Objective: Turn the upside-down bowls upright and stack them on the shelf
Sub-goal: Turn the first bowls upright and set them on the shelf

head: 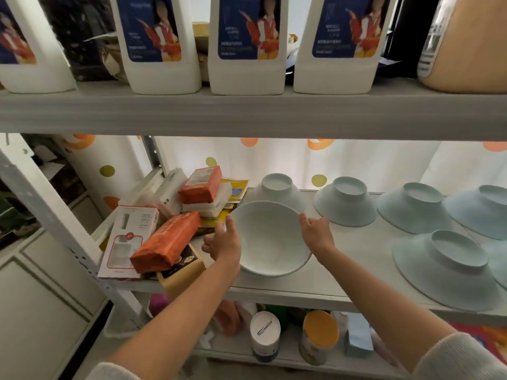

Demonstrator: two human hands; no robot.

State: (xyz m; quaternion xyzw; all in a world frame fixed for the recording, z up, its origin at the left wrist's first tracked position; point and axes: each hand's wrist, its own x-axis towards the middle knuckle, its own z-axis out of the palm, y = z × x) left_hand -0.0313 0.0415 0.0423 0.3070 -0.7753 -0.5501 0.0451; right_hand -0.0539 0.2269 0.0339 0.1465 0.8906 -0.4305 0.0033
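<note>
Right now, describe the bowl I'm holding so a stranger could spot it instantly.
Look at the middle shelf, under the white jugs. Right of the orange packets, a pale bowl is held between the left hand and right hand. It alone shows its hollow; the other bowls lie bottom-up.

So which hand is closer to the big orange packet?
Left. The left hand holds the bowl on the left, beside the big orange packet; the right hand holds its other side, farther away.
</note>
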